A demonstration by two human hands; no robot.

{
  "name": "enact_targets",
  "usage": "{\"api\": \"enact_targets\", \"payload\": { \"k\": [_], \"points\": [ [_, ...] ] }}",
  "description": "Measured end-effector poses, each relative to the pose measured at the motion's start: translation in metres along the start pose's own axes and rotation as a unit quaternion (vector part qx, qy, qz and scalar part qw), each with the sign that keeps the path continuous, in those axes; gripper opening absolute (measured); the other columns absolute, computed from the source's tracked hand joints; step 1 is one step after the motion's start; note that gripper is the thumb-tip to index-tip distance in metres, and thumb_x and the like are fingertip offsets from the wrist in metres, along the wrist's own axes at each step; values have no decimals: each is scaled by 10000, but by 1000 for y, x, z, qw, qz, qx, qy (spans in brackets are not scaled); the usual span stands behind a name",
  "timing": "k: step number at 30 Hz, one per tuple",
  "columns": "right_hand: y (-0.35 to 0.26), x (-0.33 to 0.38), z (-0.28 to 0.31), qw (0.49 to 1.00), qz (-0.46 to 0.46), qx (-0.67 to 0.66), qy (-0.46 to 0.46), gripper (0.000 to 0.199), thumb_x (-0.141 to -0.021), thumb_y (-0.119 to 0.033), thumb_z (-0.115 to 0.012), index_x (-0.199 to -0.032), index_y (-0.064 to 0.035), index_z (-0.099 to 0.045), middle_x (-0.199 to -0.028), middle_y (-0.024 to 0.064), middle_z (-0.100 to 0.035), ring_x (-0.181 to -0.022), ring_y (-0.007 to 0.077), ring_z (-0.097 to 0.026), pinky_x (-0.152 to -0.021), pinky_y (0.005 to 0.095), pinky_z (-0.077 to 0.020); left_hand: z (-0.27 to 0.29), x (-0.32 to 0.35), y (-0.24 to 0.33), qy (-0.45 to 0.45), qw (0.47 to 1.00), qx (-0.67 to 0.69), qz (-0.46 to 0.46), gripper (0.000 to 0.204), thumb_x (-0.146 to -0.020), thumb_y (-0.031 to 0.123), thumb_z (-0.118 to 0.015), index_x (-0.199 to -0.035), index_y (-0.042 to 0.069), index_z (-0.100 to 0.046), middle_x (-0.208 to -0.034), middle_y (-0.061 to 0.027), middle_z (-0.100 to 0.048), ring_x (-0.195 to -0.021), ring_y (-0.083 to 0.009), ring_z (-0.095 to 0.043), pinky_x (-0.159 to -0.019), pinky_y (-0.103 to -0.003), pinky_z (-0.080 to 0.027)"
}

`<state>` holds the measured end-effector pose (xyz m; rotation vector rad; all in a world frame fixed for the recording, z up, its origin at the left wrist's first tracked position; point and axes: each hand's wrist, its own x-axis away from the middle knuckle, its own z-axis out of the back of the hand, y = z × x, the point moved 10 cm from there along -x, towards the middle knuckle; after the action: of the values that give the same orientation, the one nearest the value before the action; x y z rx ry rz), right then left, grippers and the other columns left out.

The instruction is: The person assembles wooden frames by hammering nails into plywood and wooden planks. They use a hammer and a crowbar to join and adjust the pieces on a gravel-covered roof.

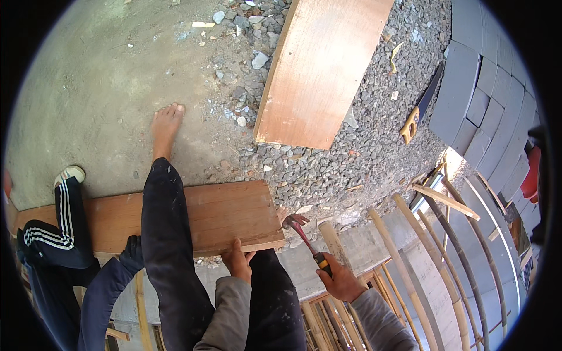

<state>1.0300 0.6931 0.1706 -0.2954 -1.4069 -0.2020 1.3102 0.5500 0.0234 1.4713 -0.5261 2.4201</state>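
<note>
While gripping hammer, right hand beside plank.

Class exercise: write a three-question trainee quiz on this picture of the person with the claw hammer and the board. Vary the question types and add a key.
1. True or false: the right hand grips a claw hammer.
2. The left hand rests on: A) the plywood board B) the hand saw C) a bamboo pole
3. Fill in: the hand saw lies on loose ___.

Key: 1 true; 2 A; 3 gravel.
</note>
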Motion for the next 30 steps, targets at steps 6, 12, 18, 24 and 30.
{"api": "enact_targets", "payload": {
  "k": [6, 12, 18, 24, 30],
  "points": [
    [20, 9, 49, 905, 13, -354, 234, 442, -1011, -121, -539, -1409, -11, -382, -706, 37, -530, -527, 86, -481, -480, 280, -430, -5, 1, 5, -34, 999, 14, -28, 593, -923, 276, -692, -1365, 30, -381, -1246, -175, -563, -1075, -333, -647, -879, -499, -602],
    [13, -2, 9, 997, 11, -53, 47, 491, -950, -172, -620, -1379, -45, -417, -783, 256, -645, -719, 434, -666, -580, 472, -490, 3, -6, -1, 26, 1000, 10, -11, 593, -915, 240, -682, -1373, 16, -379, -1256, -187, -564, -1046, -330, -661, -826, -476, -621],
    [49, 13, 53, 877, -5, -380, 293, 437, -1033, -170, -516, -1415, -21, -364, -687, -17, -504, -511, 46, -470, -439, 220, -398, -3, -10, 0, -24, 999, -1, -29, 609, -920, 322, -697, -1350, 11, -397, -1237, -181, -583, -1081, -331, -650, -912, -519, -581],
    [49, 2, -5, 992, -85, -89, -34, 495, -952, -165, -626, -1380, -39, -410, -778, 252, -645, -721, 442, -663, -622, 466, -506, -3, -9, 1, -22, 999, -10, -28, 584, -919, 307, -698, -1343, 25, -412, -1220, -173, -593, -1073, -329, -654, -911, -520, -582],
    [59, 16, 60, 871, -15, -389, 299, 441, -1032, -198, -527, -1401, -11, -374, -641, -38, -479, -483, 58, -444, -432, 253, -397, -1, -2, 5, -20, 999, -8, -34, 553, -932, 291, -679, -1334, 23, -411, -1227, -180, -581, -1060, -333, -654, -906, -522, -582]
  ]
}}
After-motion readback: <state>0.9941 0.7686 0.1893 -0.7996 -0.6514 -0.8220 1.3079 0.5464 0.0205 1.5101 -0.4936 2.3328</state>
